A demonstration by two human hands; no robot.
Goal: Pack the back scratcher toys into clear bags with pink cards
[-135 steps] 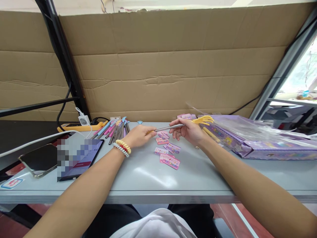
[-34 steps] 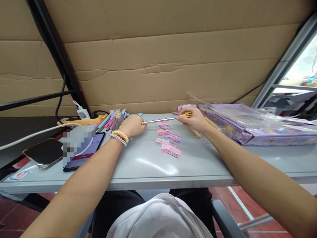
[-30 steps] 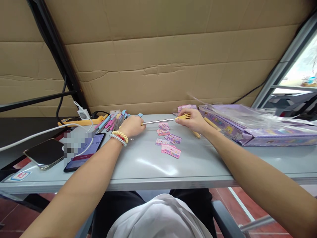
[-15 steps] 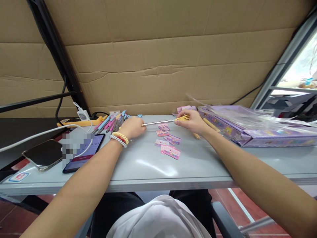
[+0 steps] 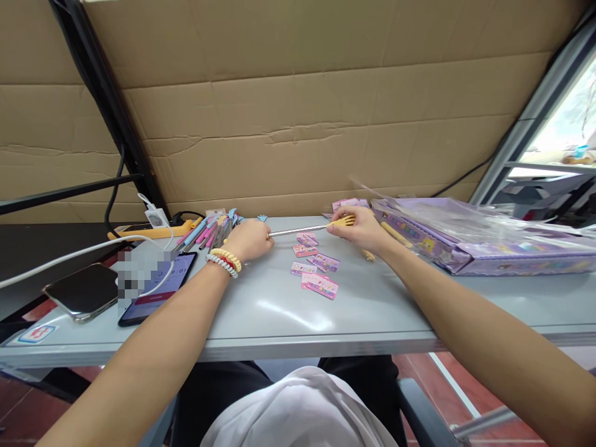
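Note:
Between my hands, a back scratcher is stretched level above the table, its thin metal rod drawn out. My left hand is closed around the handle end, which is mostly hidden. At the other end, my right hand pinches the rod by its yellow hand-shaped tip, whose small fingers show. Below the rod lie several small pink and purple printed cards. Yellow sticks lie to the right, partly hidden behind my right hand.
At the right stands a purple box with clear plastic on top. Pens and blue hand-tipped sticks are piled behind my left hand. Two phones, a white cable and a yellow power strip occupy the left. Cardboard walls the back.
Almost nothing differs. Both hands keep the same grip on the back scratcher, and the view has shifted very slightly.

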